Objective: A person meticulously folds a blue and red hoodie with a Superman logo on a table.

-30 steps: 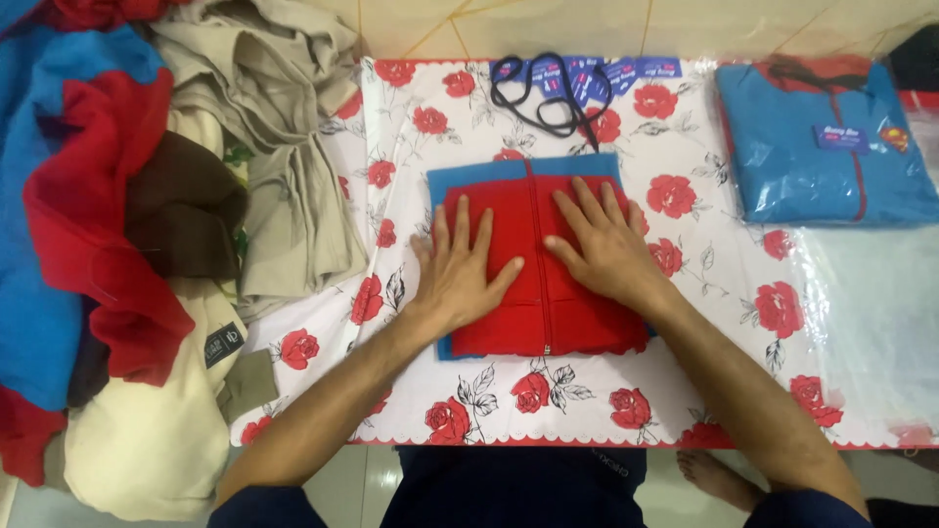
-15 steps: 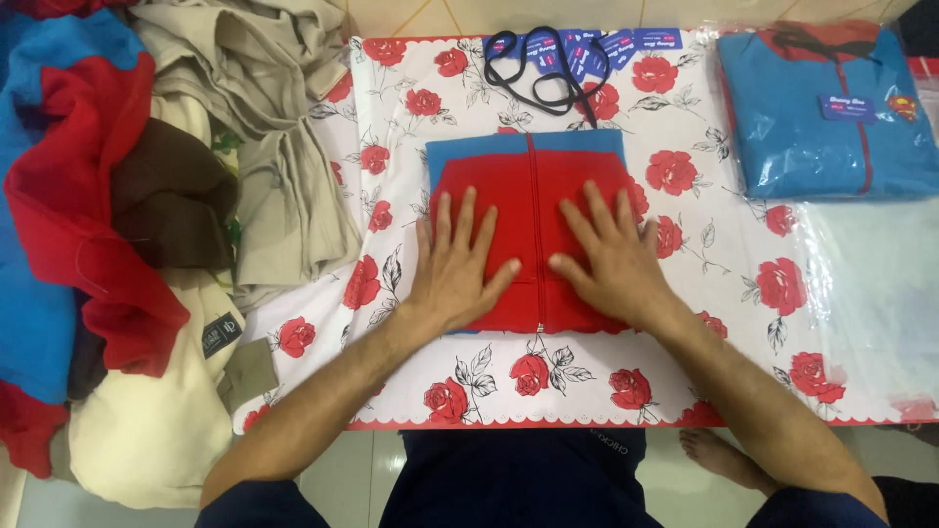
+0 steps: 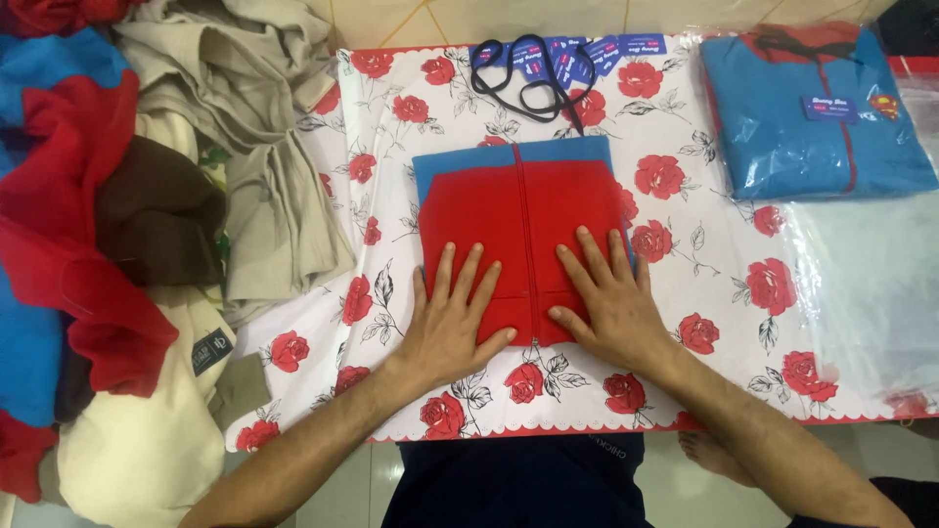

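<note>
A folded red and blue zip garment (image 3: 518, 210) lies in the middle of the rose-print cloth (image 3: 685, 244) that covers the table. My left hand (image 3: 450, 318) rests flat on its lower left part, fingers spread. My right hand (image 3: 606, 298) lies flat on its lower right part, fingers also spread. Both palms sit at the garment's near edge and partly on the cloth. Neither hand grips anything.
A pile of red, blue, beige and brown clothes (image 3: 127, 215) fills the left side. A bagged folded blue garment (image 3: 812, 112) lies at the back right, above empty clear plastic bags (image 3: 871, 284). Black cords (image 3: 528, 78) and blue tags (image 3: 606, 49) lie at the back.
Both hands have slid toward me down the folded garment, from its middle to its near edge, while staying flat.
</note>
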